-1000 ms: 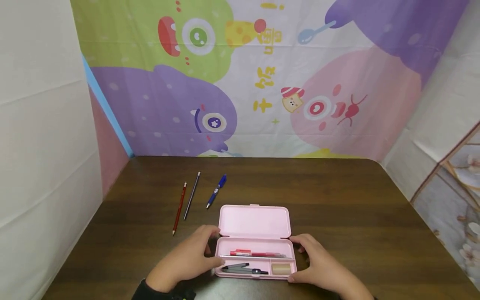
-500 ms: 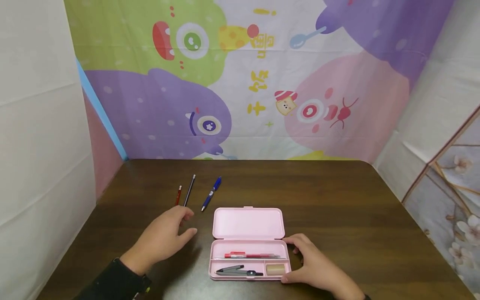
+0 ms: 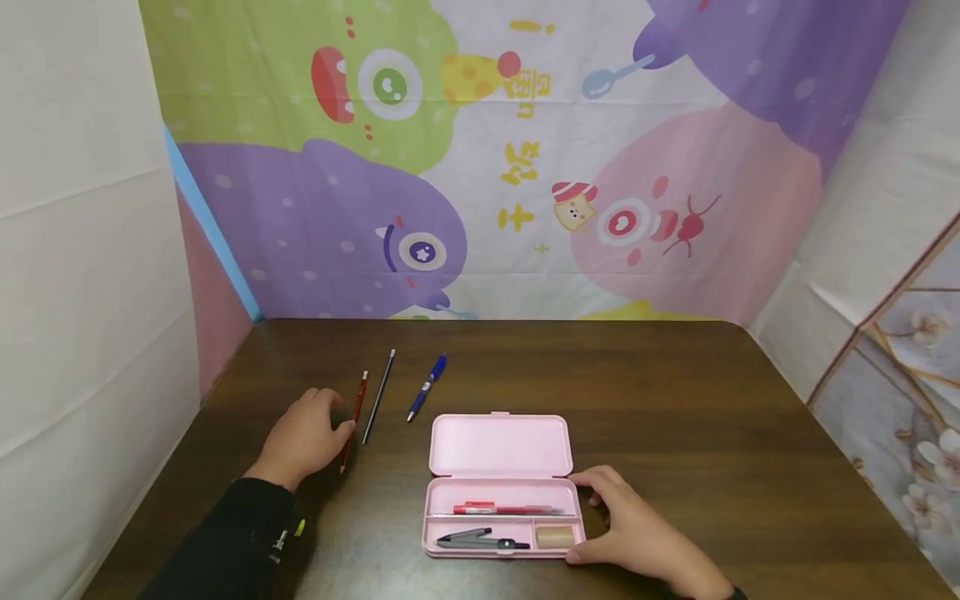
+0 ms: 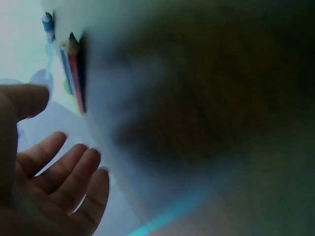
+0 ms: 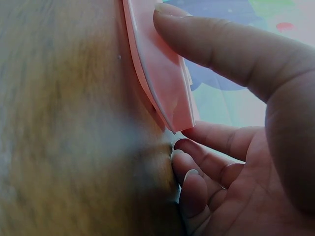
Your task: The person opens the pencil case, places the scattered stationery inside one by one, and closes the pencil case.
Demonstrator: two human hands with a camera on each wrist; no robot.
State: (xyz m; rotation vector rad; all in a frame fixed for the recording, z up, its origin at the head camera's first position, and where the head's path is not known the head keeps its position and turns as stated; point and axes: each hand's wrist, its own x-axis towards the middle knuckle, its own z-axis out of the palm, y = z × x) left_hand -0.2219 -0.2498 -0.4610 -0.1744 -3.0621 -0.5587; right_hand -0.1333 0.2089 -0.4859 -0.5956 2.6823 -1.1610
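My left hand [image 3: 300, 437] reaches over the table's left side, thumb beside a red pencil [image 3: 361, 396]. In the left wrist view its fingers [image 4: 74, 182] are spread and slightly bent, with a gap between them and the pencil. An open pink pencil case [image 3: 501, 446] lies in front of me, lid folded back. At its right end, my right hand [image 3: 633, 529] grips the case between thumb and index finger. Inside are a red pen [image 3: 472, 508], a grey drawing compass [image 3: 480, 542] and a tan block [image 3: 555, 537] in a small compartment.
Right of the red pencil lie a dark pencil [image 3: 379, 395] and a blue pen [image 3: 428, 387]. The brown wooden table [image 3: 660, 392] ends at a cartoon cloth [image 3: 517, 283] behind, with pale cloth [image 3: 90, 275] on the left.
The left hand has let go of the case's left end and moved left and away to the red pencil. The right hand stays at the case.
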